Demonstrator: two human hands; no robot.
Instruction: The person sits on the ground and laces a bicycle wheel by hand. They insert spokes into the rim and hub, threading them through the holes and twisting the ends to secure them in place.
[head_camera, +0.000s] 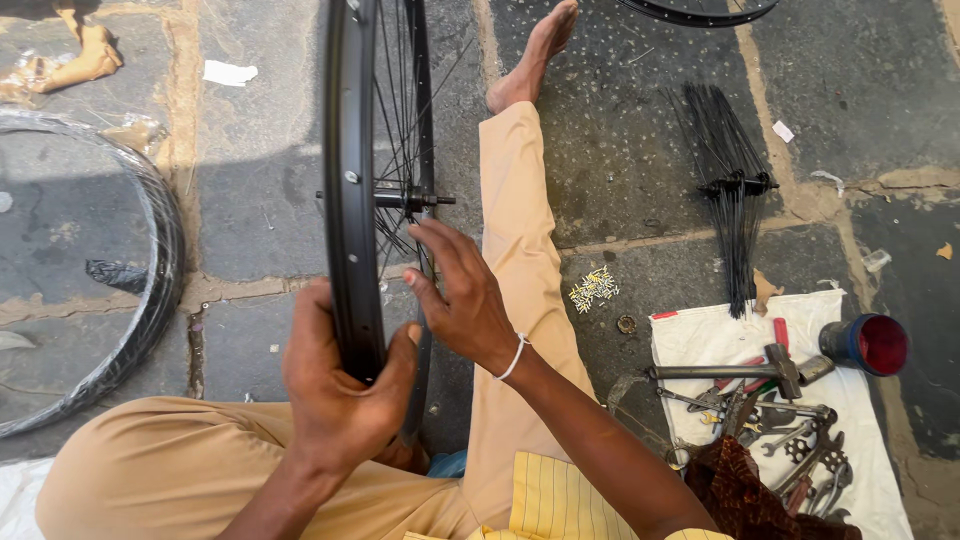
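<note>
Head camera is looking straight down at a person sitting on a floor of dark grey stone slabs (620, 150) with pale, crumbling joints running between them. A black bicycle wheel (352, 180) is standing upright on edge between the person's legs, its rim seen almost edge-on and its thin spokes fanning out from the hub axle (410, 200). The left hand (340, 385) is wrapping around the near part of the rim, fingers closed on it and thumb pressing from the right side. The right hand (462, 295) is resting half open against the spokes just below the hub, fingers extended and loosely curved — whether anything small is pinched in them cannot be told. A white band (513, 357) is circling that wrist.

Tan trousers are covering both legs, and the right leg (520, 200) is stretching out to a bare foot (535, 55) near the top edge. Left of the wheel, a tyre wrapped in clear plastic (150, 300) is lying flat on the slabs. To the right, a bundle of black spokes (735, 190) is lying on the stone, with a little heap of pale spoke nipples (594, 288) near the knee. Further right a white cloth (860, 440) is spreading over the floor — a hammer (740, 370), spanners and other metal tools are lying on it, and a blue tin with a red lid (868, 343) is sitting at its upper corner. Scraps of paper are littering the stone.
</note>
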